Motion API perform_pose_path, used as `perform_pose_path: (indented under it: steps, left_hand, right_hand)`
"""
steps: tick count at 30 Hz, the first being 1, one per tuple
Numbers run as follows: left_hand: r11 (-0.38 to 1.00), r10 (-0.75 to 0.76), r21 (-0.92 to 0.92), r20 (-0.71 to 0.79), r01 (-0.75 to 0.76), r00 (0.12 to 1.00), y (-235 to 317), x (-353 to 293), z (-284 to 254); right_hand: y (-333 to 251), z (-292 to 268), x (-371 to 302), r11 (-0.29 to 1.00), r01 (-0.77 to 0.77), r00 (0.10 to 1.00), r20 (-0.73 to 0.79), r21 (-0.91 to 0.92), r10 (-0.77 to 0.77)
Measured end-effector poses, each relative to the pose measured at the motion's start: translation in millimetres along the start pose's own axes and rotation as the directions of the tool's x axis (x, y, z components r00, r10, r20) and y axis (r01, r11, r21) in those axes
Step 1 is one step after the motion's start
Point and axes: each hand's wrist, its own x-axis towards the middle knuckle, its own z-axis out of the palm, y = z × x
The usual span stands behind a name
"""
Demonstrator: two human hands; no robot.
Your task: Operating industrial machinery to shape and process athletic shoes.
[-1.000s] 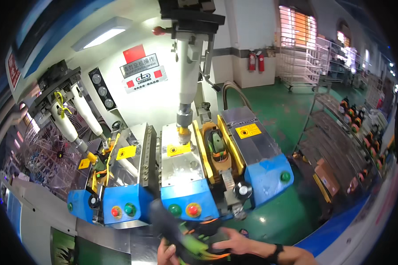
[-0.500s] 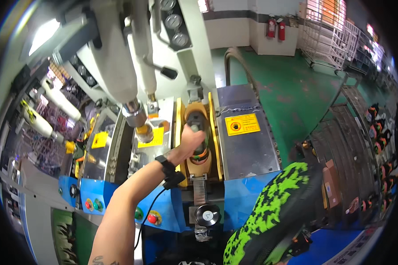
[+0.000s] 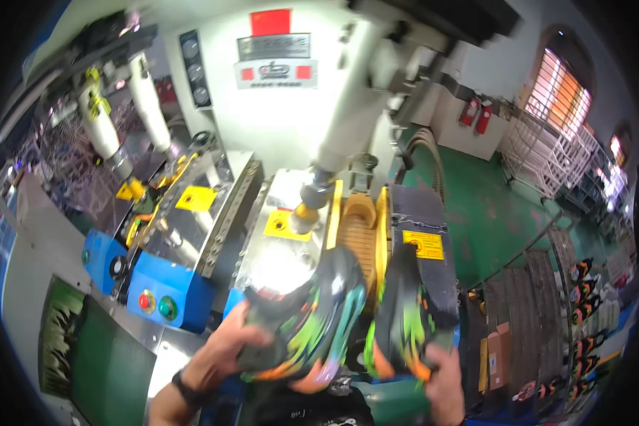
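Two sports shoes in black, green and orange are held up side by side in front of the machine, blurred by motion. My left hand point(image 3: 227, 344) is closed round the heel end of the left shoe point(image 3: 316, 319), its thumb on the dark collar. On the other side, my right hand point(image 3: 444, 383) grips the lower end of the right shoe point(image 3: 401, 323); its fingers are partly hidden. Beyond the shoes, the machine's tan foot-shaped cradle point(image 3: 358, 231) shows its ribbed bed between yellow side plates point(image 3: 383, 241). The shoes cover its near end.
A white press arm point(image 3: 344, 106) with a yellow-tipped end hangs over the metal plate. To the left is a second station with a blue control box point(image 3: 167, 291) bearing red and green buttons. A rack point(image 3: 518, 319) stands at right, with several shoes beside it.
My left hand has left the cradle, where it was on a shoe, and come back towards me with a shoe. My right hand has come into view with another shoe. The view has shifted.
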Motion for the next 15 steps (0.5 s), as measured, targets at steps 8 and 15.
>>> perform_pose_path:
  steps: [8,15]
  left_hand:
    - [0.958,0.022,-0.185,-0.714,-0.219,0.699,-56,-216,-34]
    - [0.878,-0.461,-0.479,-0.846,0.000,0.269,-109,-289,-53]
  right_hand:
    - [-9,171,226,0.554,0.064,0.986,0.139,-0.830,0.095]
    - [80,134,253,0.082,0.417,0.817,0.334,-0.905,-0.469]
